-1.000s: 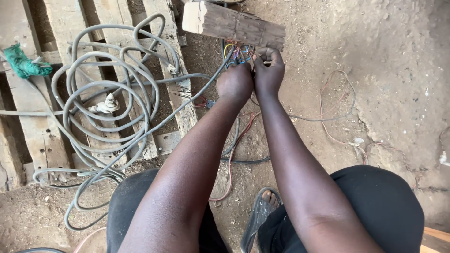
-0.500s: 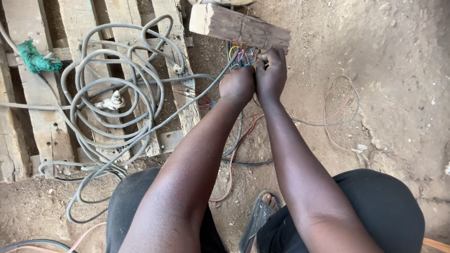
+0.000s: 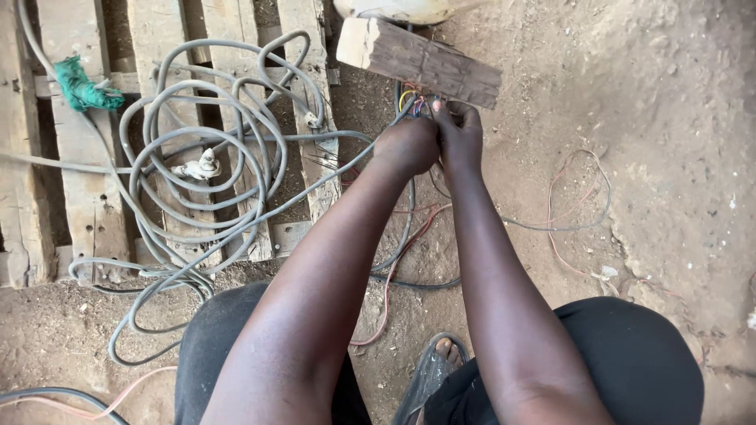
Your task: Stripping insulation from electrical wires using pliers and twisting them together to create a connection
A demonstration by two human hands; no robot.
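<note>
My left hand [image 3: 408, 145] and my right hand [image 3: 459, 134] are pressed close together over a bunch of thin coloured wires [image 3: 415, 102] — yellow, blue, red — at the stripped end of a grey cable [image 3: 346, 161]. Both hands pinch these wire ends with closed fingers. The wires sit just under a weathered wooden block [image 3: 421, 59]. The fingertips hide where the wires meet.
A big loose coil of grey cable [image 3: 205, 181] lies on a wooden pallet [image 3: 79, 157] to the left, with a white fitting [image 3: 201, 167] and a green rag [image 3: 83, 88]. Thin red and grey wires [image 3: 575, 197] trail over the dirt ground at right. My sandalled foot [image 3: 437, 366] is below.
The view has shifted slightly, so everything sits lower and further right in frame. My hands stay together on the wire ends, with only small finger movement.
</note>
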